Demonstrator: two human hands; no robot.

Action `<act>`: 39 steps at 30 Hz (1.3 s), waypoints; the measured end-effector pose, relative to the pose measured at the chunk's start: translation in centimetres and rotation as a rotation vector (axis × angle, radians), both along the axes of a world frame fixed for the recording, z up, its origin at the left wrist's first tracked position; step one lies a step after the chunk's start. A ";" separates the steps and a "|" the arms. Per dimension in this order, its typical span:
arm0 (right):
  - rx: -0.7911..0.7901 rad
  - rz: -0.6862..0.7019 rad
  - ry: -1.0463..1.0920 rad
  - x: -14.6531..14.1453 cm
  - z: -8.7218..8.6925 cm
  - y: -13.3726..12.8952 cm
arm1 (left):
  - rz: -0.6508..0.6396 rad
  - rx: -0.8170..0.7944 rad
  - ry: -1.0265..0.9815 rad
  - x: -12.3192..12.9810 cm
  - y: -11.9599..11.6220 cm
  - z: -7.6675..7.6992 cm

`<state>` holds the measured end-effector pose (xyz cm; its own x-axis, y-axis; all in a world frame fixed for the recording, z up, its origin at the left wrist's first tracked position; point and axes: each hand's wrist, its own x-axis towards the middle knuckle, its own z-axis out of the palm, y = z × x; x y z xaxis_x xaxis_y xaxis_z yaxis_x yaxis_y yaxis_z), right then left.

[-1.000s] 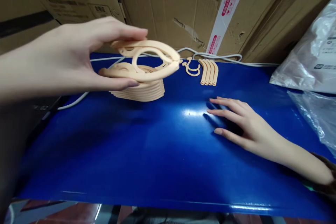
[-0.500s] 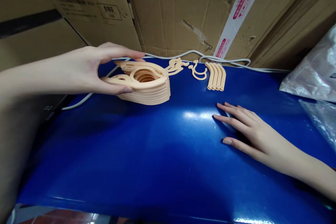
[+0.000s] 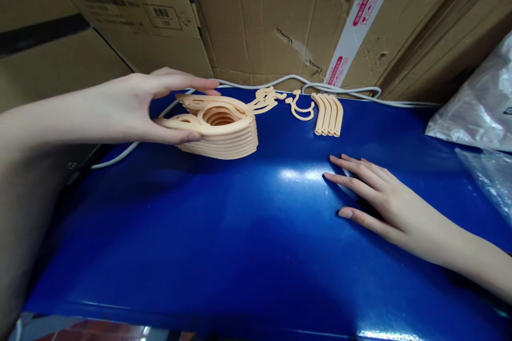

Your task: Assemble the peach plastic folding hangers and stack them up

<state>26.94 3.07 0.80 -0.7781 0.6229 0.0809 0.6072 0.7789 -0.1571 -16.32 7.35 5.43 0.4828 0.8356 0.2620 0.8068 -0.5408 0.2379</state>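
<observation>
A neat stack of beige plastic folding hangers (image 3: 224,138) stands on the blue tabletop (image 3: 208,234) at the back left. My left hand (image 3: 152,104) grips the stack's left end, thumb along the near side and fingers reaching past the far side. To the right of the stack lie several loose beige hooks (image 3: 266,100) and a separate double-curved hook piece (image 3: 301,109). Several curved hanger arms (image 3: 328,114) lie side by side just beyond that. My right hand (image 3: 378,197) rests flat on the tabletop, fingers spread, holding nothing.
Cardboard boxes (image 3: 256,21) stand along the back and left. A white cable (image 3: 280,81) runs along the table's back edge and round to the left. Clear and white plastic bags (image 3: 476,101) lie at the right. The table's front edge shows at the bottom.
The view has shifted very slightly. Both hands and the beige pieces stay where they were.
</observation>
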 end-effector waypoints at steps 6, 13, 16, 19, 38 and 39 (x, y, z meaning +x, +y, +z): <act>0.000 0.001 0.007 -0.1 -0.1 0.1 | -0.006 -0.024 -0.027 0.0 0.0 0.0; 0.006 0.006 -0.033 0.1 0.0 0.0 | -0.045 -0.041 -0.015 -0.3 0.0 0.0; 0.011 0.010 -0.033 0.2 0.0 0.0 | 0.016 -0.086 -0.013 -1.0 0.3 0.0; 0.022 0.014 -0.030 0.2 -0.2 0.0 | 0.041 -0.097 -0.045 -1.9 0.8 0.2; 0.083 0.037 -0.062 -0.1 -0.1 0.0 | 0.210 0.492 -0.200 5.8 -3.7 1.7; 0.083 0.037 -0.064 -0.1 -0.1 0.0 | 0.129 0.502 -0.190 7.3 -4.6 1.6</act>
<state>26.88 3.05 0.69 -0.8057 0.5867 0.0810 0.5843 0.8098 -0.0528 -9.04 2.75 7.01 0.2904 0.6347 0.7162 0.8418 -0.5253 0.1242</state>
